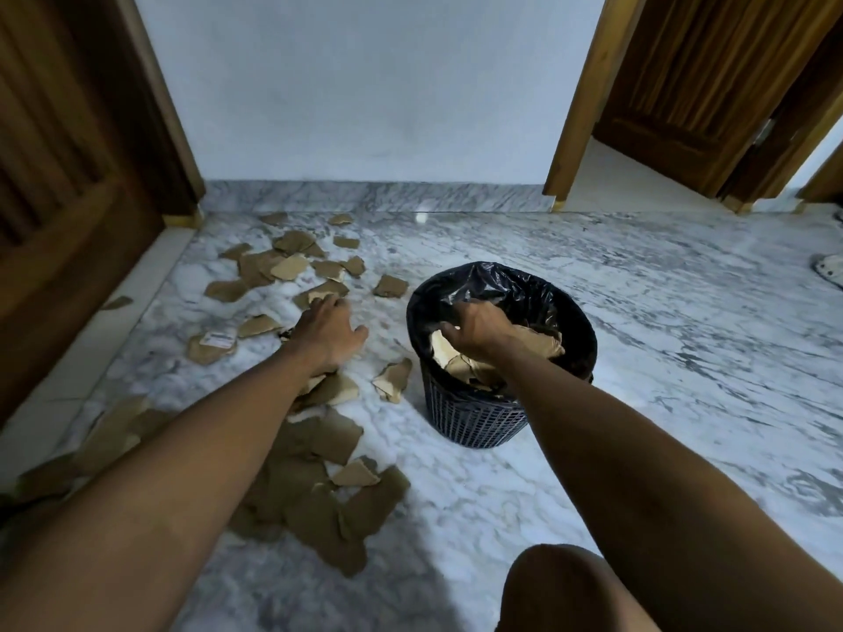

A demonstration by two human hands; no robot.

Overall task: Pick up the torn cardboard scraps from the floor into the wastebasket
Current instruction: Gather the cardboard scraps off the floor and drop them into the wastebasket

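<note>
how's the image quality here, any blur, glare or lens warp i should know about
Head view: dim, flat indoor light; the wide lens bows the door frames outward; a small bright glare spot sits on the marble floor by the wall; the left hand over the scraps looks slightly soft; the wastebasket liner shines.

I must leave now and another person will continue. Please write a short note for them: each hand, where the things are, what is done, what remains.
Left hand: reaching over the scraps on the floor, fingers curled down; whether it grips one cannot be told.
Right hand: inside the mouth of the wastebasket, over the cardboard; its hold is hidden.
Wastebasket: upright on the marble floor, lined with a black bag, right of the mess.
Done: several pieces are already in the basket.
Left: many scraps near the left arm, more toward the wall, one with a white label.
</note>
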